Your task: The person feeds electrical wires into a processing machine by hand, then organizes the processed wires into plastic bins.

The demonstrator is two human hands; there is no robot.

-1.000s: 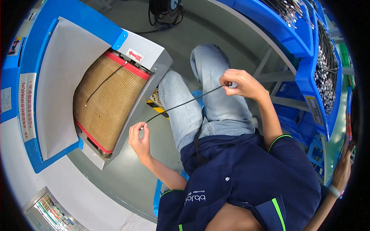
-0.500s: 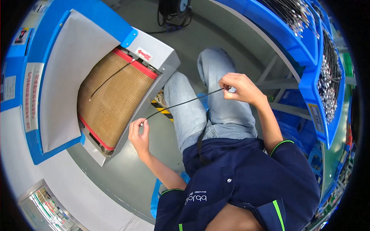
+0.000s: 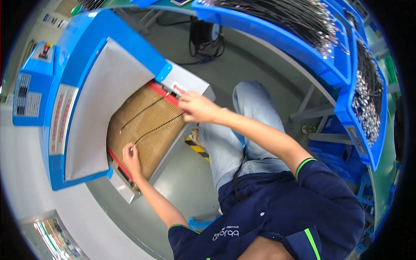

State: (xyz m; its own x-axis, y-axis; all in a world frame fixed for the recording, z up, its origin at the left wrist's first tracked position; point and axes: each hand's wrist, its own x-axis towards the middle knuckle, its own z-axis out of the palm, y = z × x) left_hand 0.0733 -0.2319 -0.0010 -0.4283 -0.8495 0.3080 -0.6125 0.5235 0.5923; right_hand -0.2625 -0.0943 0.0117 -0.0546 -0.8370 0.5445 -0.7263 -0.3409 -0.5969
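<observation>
A thin black cable (image 3: 158, 128) stretches between my two hands over the brown mesh conveyor belt (image 3: 151, 156). Its near-left end is pinched by my left hand (image 3: 131, 158), low over the belt. The other end is in the closed fingers of my right hand (image 3: 197, 107), at the belt's right edge; my fingers hide that tip. A second black cable (image 3: 141, 113) lies on the belt, roughly alongside the first and farther from me. Whether the held cable touches the mesh I cannot tell.
A blue machine housing (image 3: 104, 26) with a pale curtain (image 3: 95, 117) stands over the belt's left side. Blue bins (image 3: 277, 34) packed with black cables line the bench at the right. A cable reel (image 3: 203, 37) sits on the floor beyond my knees.
Both hands have moved left, carrying the cable from above my lap to over the conveyor belt. The camera view has shifted, bringing more of the bins into sight.
</observation>
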